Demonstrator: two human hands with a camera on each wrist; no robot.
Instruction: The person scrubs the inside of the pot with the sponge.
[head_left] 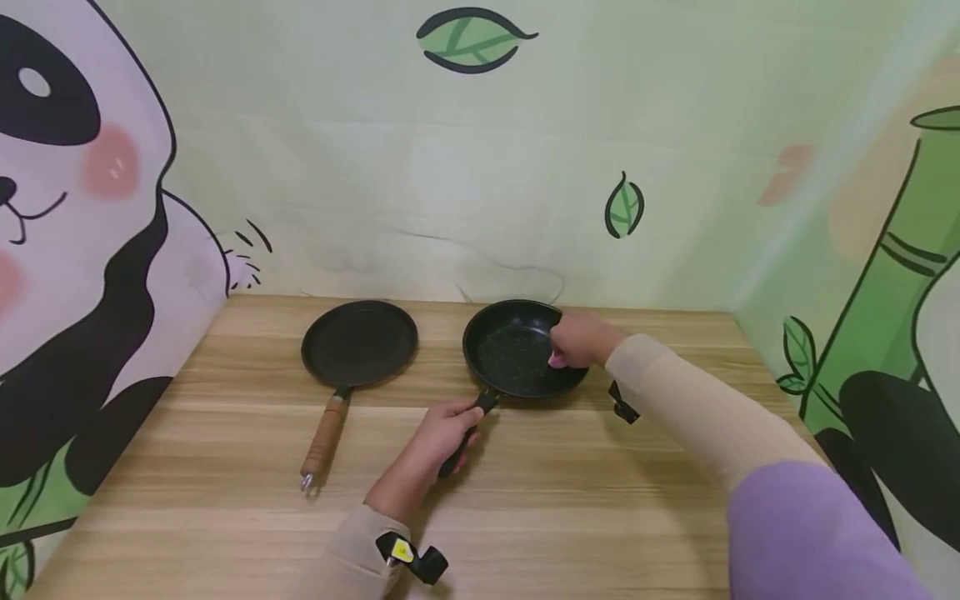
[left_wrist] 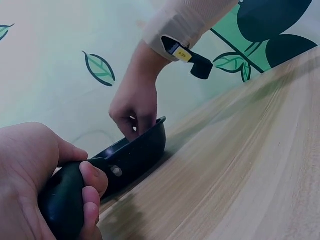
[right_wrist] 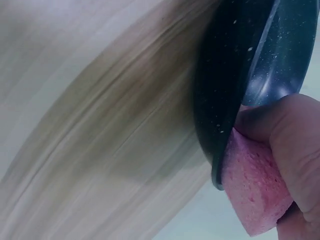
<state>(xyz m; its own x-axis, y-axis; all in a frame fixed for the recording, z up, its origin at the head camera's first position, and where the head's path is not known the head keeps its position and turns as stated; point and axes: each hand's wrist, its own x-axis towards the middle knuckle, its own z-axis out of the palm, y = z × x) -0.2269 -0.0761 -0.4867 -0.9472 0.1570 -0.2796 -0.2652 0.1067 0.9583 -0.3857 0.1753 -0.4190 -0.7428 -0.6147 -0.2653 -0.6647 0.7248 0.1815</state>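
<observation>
A dark speckled frying pan [head_left: 510,354] sits near the back of the table, its black handle [head_left: 454,457] pointing toward the front. My left hand [head_left: 442,433] grips that handle, with the fingers curled around it in the left wrist view. Inside the pan's right side is my right hand [head_left: 585,339], pinching a pink sponge [right_wrist: 257,182]. In the right wrist view the sponge lies against the pan's rim and inner wall, partly covered by the thumb and fingers. The head view shows only a small pink bit of it.
A flat black pan [head_left: 360,343] with a brown wooden handle [head_left: 326,437] lies to the left on the wood-grain table [head_left: 570,508]. Behind the table rises a pale green wall [head_left: 337,208] printed with leaves and pandas. Small black cameras [head_left: 412,557] are strapped to both wrists.
</observation>
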